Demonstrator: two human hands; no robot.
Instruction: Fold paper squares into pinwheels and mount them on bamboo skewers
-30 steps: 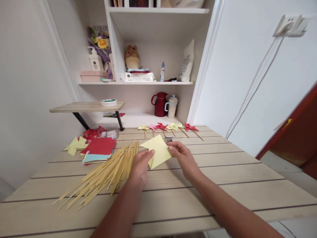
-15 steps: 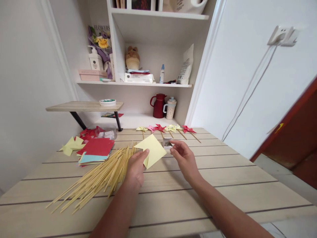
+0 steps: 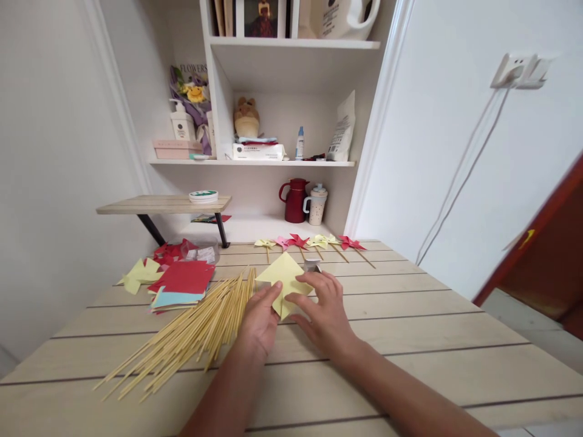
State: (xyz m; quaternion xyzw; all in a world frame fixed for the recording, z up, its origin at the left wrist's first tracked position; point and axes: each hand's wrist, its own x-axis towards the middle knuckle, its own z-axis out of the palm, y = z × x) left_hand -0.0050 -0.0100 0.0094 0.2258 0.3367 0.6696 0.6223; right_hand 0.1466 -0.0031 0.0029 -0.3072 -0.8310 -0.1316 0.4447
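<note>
Table (image 3: 410, 308): tub (image 3: 215, 251) holds white pieces (image 3: 201, 255); left hand (image 3: 260, 314) pinches paper (image 3: 283, 272).

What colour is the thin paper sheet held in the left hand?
The thin paper sheet is pale yellow, best seen in the head view.

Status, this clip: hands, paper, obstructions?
Left hand grips yellow paper. Right hand open over its right side, contact unclear. Thin sticks beside left hand; nothing visibly blocking.

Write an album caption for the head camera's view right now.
Left hand holding yellow paper, right hand over its edge; thin sticks alongside, pinwheels behind.
</note>
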